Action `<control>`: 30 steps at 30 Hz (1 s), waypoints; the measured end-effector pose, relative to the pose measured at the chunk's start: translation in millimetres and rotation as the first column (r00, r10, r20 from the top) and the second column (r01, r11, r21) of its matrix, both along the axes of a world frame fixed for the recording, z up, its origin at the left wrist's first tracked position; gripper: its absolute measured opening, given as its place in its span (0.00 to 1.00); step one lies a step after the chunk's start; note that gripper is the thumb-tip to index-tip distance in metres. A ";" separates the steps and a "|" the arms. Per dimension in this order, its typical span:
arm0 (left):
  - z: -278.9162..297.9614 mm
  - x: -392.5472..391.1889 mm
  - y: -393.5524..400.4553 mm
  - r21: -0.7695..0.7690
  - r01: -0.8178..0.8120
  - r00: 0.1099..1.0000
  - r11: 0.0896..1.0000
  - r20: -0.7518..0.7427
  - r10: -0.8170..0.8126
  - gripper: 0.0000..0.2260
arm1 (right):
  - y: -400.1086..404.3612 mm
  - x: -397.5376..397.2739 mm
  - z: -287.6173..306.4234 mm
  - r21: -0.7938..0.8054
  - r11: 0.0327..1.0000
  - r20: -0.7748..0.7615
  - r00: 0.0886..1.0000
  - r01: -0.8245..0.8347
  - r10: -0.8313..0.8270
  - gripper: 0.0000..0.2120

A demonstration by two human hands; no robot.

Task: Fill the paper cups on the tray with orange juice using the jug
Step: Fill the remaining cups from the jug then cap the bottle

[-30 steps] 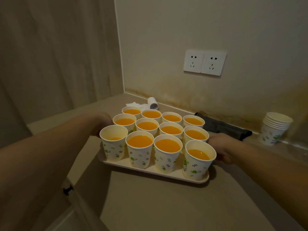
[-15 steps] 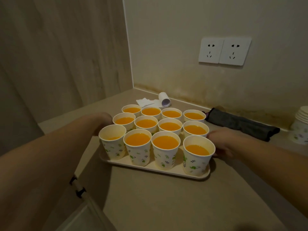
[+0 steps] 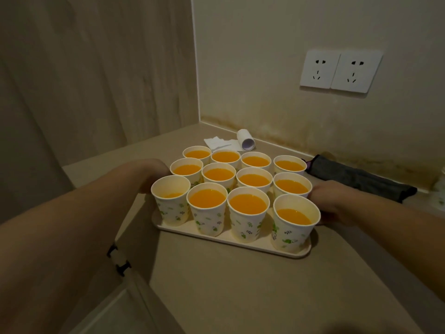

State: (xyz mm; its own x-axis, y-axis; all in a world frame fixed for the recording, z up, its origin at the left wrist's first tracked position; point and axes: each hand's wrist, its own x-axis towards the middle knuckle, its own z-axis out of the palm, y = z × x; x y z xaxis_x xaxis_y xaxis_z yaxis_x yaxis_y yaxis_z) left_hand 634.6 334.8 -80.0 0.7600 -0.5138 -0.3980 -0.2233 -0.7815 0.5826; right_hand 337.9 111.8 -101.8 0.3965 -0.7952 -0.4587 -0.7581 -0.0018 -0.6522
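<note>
flanking the tray (image 3: 231,244) on the tabletop (image 3: 240,297), both hands are sitting at its short ends, left hand (image 3: 154,174) and right hand (image 3: 330,201) equally near; grips are hidden behind the paper cups (image 3: 248,203); no jug is showing.

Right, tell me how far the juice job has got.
Done: all twelve cups hold juice, most near full. In hand: the left hand and right hand are at the tray ends. Left: the near-left cup is almost empty; no jug in view.
</note>
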 end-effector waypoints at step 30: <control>-11.3 -9.5 66.4 0.001 -0.089 0.990 0.996 0.114 0.088 0.07 | 27.5 -5.8 -6.9 -0.067 0.977 0.156 0.965 -0.201 0.209 0.07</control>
